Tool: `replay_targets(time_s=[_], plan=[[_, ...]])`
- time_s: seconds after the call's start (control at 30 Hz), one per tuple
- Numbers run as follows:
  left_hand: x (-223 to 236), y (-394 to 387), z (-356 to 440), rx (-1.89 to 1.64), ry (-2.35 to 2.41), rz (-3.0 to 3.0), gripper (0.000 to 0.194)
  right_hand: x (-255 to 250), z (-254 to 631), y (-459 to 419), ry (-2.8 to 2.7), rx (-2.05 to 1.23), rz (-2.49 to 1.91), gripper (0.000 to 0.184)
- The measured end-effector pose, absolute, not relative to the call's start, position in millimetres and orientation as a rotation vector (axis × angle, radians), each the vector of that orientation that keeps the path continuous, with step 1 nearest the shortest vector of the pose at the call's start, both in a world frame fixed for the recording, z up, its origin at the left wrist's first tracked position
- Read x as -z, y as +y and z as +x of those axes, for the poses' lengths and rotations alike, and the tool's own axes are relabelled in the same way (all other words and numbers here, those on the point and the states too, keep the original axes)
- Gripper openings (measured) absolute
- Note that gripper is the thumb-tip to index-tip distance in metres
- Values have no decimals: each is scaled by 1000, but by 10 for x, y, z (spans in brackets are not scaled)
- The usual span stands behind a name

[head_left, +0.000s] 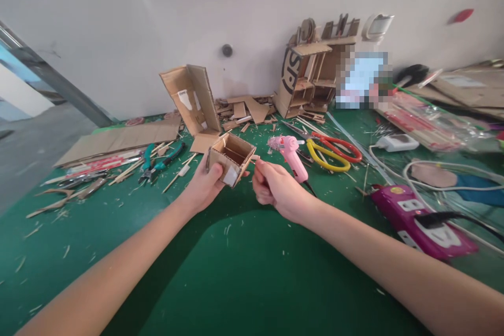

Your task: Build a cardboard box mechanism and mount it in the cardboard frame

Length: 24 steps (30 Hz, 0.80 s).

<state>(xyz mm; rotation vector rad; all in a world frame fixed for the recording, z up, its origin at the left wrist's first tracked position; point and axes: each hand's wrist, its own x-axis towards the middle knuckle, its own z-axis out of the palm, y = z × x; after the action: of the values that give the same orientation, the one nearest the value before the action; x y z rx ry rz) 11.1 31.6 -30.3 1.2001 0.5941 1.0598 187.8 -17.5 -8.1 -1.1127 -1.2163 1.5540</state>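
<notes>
My left hand (pixel 207 184) is closed around a small open-topped cardboard box (pixel 231 156), held tilted above the green table with the thumb on its near side. A white patch shows on the box's front face. At the box's right edge, my right hand (pixel 275 186) pinches a small pale strip (pixel 255 157), seemingly wood or cardboard; most of it is hidden by the fingers. Whether the strip touches the box I cannot tell. Just beyond the right hand lies a pink hot glue gun (pixel 292 155), with its nozzle toward the right.
Right of the glue gun are red-and-yellow-handled scissors (pixel 328 155). A purple power strip (pixel 423 223) with cables lies at right. Behind stand a cardboard shelf (pixel 289 81) and a folded cardboard piece (pixel 192 97). Teal-handled pliers (pixel 157 160) and sticks lie at left, among scraps.
</notes>
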Motion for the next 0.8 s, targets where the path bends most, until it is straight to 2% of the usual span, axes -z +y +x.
replay_targets(time_s=[0.07,0.17,0.27,0.43,0.53,0.57,0.63,0.73,0.8], plan=[[293,308,117,-1057,602,1203,77,62,1867,-179,-998,-1774,-971,33],[296,301,119,-1054,617,1192,78,68,1883,-187,-1054,-1738,-971,35],[315,304,110,-1044,621,1166,77,109,1926,-188,-1520,-1255,-1190,37],[329,304,107,-1008,601,1171,74,179,2020,-141,-2143,-265,-1531,28],[317,291,119,-1005,600,1193,74,201,2041,-117,-2240,-49,-1538,26],[313,287,123,-1009,599,1196,75,200,2035,-119,-2209,-100,-1527,26],[309,282,128,-1021,596,1193,76,175,2005,-135,-2050,-416,-1477,28],[324,288,127,-1054,605,1171,78,99,1950,-166,-1585,-1219,-1272,35],[343,295,123,-1040,630,1131,81,50,1931,-175,-1250,-1674,-1093,33]])
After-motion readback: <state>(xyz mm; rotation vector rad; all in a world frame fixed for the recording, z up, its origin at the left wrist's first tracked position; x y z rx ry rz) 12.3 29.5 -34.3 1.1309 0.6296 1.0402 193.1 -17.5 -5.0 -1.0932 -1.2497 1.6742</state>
